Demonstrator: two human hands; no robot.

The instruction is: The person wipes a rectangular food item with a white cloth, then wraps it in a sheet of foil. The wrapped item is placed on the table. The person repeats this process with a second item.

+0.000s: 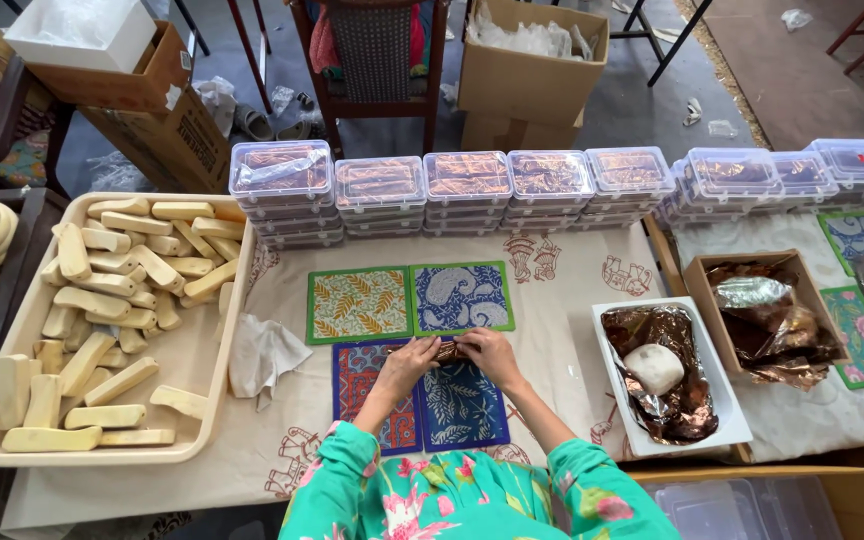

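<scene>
1. Both hands meet mid-bench over the patterned mats. The left hand (410, 356) and right hand (485, 350) pinch a small foil-wrapped piece (447, 351) between them, fingers curled nearly closed on its two ends.
2. That piece looks light, and the coppery foil is probably crinkly and tears easily, so I'd hold it gently by the ends.
3. It sits just above the blue mat (464, 405), below the green-edged mats (360, 304).
4. Right: white tray (727, 420) with loose foil and a pale lump (654, 367). Left: tray of wooden blocks (192, 360).
5. Farthest back: row of stacked clear boxes (472, 185).
</scene>
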